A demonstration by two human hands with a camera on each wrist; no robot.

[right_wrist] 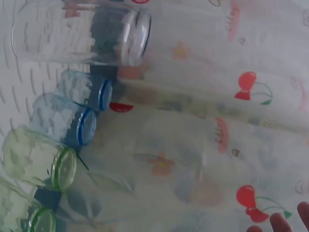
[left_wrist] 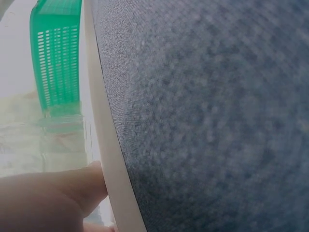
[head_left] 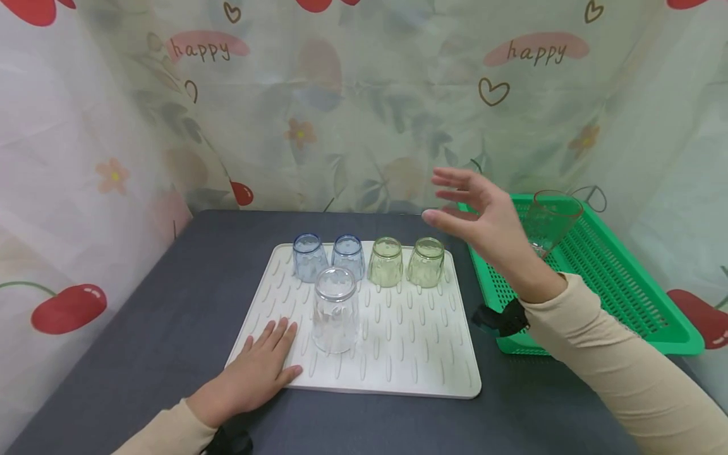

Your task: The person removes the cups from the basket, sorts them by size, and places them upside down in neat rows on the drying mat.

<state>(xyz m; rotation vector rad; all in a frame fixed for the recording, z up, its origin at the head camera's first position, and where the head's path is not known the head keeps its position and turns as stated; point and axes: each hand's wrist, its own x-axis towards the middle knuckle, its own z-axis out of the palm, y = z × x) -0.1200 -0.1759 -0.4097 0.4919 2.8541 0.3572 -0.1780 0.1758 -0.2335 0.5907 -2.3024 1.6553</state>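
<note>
My left hand [head_left: 257, 373] lies flat with spread fingers on the left front edge of a white ridged drying mat [head_left: 423, 357]. Above the table at the right, my right hand [head_left: 486, 221] hangs in the air, fingers apart and holding nothing; its fingertips [right_wrist: 280, 223] show at a corner of the right wrist view. A tall clear glass [head_left: 335, 316] stands on the mat, apparently upside down. Behind it, along the far edge, are two blue glasses [head_left: 309, 260] and two green glasses [head_left: 386, 264]. Another clear glass with a reddish rim [head_left: 550, 218] leans in the green basket [head_left: 643, 294].
The basket stands right of the mat, under the right forearm, its side also showing in the left wrist view. A dark grey cloth [head_left: 188, 316] covers the table. Patterned curtains [head_left: 364, 126] enclose the back and sides.
</note>
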